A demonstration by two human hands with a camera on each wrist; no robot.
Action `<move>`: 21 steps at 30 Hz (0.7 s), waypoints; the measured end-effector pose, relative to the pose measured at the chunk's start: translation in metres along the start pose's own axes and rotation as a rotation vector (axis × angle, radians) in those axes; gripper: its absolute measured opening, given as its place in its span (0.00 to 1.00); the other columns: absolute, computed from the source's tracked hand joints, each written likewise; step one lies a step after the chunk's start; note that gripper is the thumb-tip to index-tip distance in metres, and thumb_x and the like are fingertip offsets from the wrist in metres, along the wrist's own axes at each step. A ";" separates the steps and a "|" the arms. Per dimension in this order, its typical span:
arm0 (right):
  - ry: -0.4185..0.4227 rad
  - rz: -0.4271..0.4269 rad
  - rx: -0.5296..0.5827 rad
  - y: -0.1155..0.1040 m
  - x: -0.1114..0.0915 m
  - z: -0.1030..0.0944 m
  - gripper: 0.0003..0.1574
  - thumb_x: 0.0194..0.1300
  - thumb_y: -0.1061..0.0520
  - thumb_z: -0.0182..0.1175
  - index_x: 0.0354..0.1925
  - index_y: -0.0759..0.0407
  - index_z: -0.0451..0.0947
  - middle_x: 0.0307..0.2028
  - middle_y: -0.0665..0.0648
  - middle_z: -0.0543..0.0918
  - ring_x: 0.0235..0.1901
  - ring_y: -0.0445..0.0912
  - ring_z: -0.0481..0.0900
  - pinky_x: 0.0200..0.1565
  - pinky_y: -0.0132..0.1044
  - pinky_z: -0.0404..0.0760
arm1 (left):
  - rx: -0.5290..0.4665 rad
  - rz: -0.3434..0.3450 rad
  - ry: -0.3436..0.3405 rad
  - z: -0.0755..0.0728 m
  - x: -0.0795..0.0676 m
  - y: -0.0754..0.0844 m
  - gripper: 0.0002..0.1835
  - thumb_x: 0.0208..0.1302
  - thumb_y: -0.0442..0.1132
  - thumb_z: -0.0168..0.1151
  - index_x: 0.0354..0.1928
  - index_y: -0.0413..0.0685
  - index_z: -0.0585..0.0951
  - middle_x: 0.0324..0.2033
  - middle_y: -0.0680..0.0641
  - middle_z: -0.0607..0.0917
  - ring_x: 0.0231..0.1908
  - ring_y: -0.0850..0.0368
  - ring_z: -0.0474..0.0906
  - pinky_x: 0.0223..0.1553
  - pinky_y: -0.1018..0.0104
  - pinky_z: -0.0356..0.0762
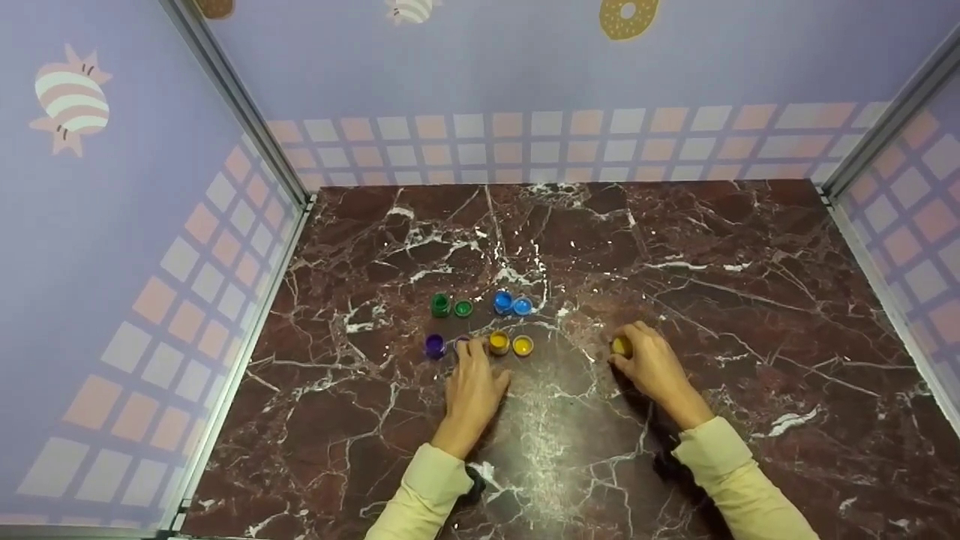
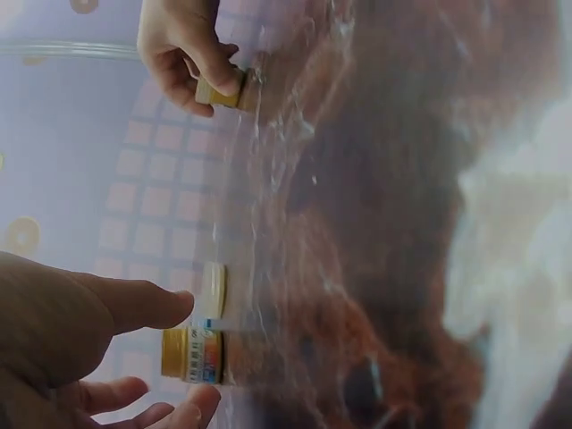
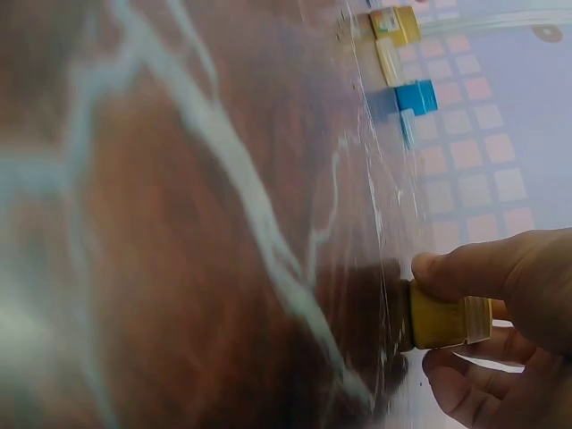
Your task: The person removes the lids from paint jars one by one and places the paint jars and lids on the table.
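Note:
My right hand (image 1: 654, 366) pinches a small yellow paint jar (image 3: 438, 315) between thumb and fingers, down at the tabletop to the right. Its far side is hidden by the fingers. At the middle left, the fingertips of my left hand (image 1: 474, 386) reach over a purple lid (image 1: 460, 340), mostly covered by them. Thumb and fingers stand apart in the left wrist view, with nothing gripped between them. Just left of that lid is an uncapped purple paint jar (image 1: 435, 346). To the right stand an uncapped yellow jar (image 1: 499, 342) and its upturned lid (image 1: 523, 346).
Behind these sit an uncapped green jar (image 1: 440, 305) with a green lid (image 1: 463, 308), and a blue jar (image 1: 503, 301) with a blue lid (image 1: 522, 306). Patterned panels (image 1: 480, 82) enclose the dark marbled table (image 1: 750, 322) at the back and sides.

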State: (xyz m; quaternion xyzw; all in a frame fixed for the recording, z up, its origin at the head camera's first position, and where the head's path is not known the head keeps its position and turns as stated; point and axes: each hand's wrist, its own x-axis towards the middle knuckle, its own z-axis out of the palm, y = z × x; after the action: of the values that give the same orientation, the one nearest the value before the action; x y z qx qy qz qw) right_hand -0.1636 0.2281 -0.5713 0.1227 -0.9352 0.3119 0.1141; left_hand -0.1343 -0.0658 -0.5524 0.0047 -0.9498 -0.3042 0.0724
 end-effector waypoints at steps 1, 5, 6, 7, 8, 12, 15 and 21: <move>-0.003 0.001 0.004 -0.002 -0.001 0.001 0.21 0.51 0.68 0.77 0.43 0.67 0.82 0.35 0.58 0.79 0.34 0.55 0.77 0.39 0.53 0.79 | 0.001 0.006 -0.004 -0.001 -0.002 0.001 0.30 0.58 0.42 0.78 0.58 0.43 0.75 0.51 0.39 0.75 0.37 0.36 0.84 0.36 0.40 0.80; -0.015 -0.009 0.012 -0.010 -0.007 0.006 0.20 0.49 0.68 0.78 0.41 0.66 0.81 0.33 0.56 0.77 0.31 0.52 0.76 0.35 0.50 0.79 | -0.018 0.065 -0.028 -0.002 -0.012 0.004 0.24 0.59 0.41 0.77 0.55 0.45 0.80 0.49 0.42 0.78 0.35 0.39 0.84 0.33 0.44 0.81; -0.015 -0.013 0.009 -0.012 -0.008 0.007 0.20 0.49 0.68 0.78 0.40 0.66 0.81 0.33 0.56 0.77 0.31 0.52 0.76 0.35 0.50 0.79 | -0.022 0.083 -0.027 -0.002 -0.014 0.005 0.22 0.59 0.41 0.77 0.53 0.46 0.82 0.48 0.43 0.79 0.34 0.40 0.84 0.32 0.45 0.80; -0.016 -0.016 0.011 -0.014 -0.009 0.008 0.20 0.48 0.67 0.78 0.39 0.65 0.80 0.32 0.56 0.77 0.30 0.51 0.76 0.34 0.49 0.78 | -0.020 0.101 -0.023 -0.002 -0.016 0.007 0.20 0.59 0.40 0.77 0.52 0.47 0.83 0.48 0.44 0.79 0.34 0.41 0.84 0.31 0.46 0.80; -0.016 -0.020 0.012 -0.016 -0.010 0.009 0.20 0.48 0.67 0.79 0.38 0.65 0.80 0.32 0.56 0.76 0.29 0.51 0.75 0.33 0.49 0.77 | -0.018 0.116 -0.017 -0.002 -0.017 0.008 0.19 0.59 0.40 0.76 0.51 0.48 0.84 0.47 0.45 0.80 0.34 0.42 0.84 0.30 0.47 0.80; -0.030 -0.024 0.026 -0.023 -0.013 0.011 0.20 0.49 0.65 0.79 0.39 0.64 0.80 0.32 0.54 0.75 0.28 0.49 0.75 0.31 0.46 0.77 | 0.023 0.170 0.015 -0.001 -0.021 0.015 0.15 0.57 0.41 0.77 0.47 0.51 0.86 0.44 0.47 0.83 0.35 0.44 0.85 0.31 0.49 0.79; -0.042 -0.030 0.045 -0.027 -0.015 0.013 0.21 0.49 0.66 0.79 0.40 0.65 0.81 0.32 0.53 0.74 0.28 0.48 0.74 0.32 0.45 0.78 | 0.038 0.196 0.015 0.001 -0.024 0.020 0.15 0.57 0.42 0.78 0.46 0.51 0.86 0.43 0.48 0.85 0.36 0.45 0.85 0.34 0.48 0.80; -0.051 -0.042 0.052 -0.036 -0.021 0.017 0.23 0.47 0.66 0.80 0.41 0.65 0.80 0.34 0.54 0.77 0.28 0.48 0.76 0.33 0.46 0.81 | -0.024 0.267 -0.064 0.004 -0.029 0.022 0.15 0.59 0.40 0.76 0.47 0.46 0.84 0.41 0.47 0.84 0.38 0.48 0.84 0.38 0.53 0.82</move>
State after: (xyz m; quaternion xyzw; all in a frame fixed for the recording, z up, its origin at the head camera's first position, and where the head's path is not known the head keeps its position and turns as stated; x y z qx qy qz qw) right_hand -0.1357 0.1933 -0.5710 0.1532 -0.9266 0.3304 0.0936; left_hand -0.1050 -0.0435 -0.5468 -0.1325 -0.9401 -0.3033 0.0820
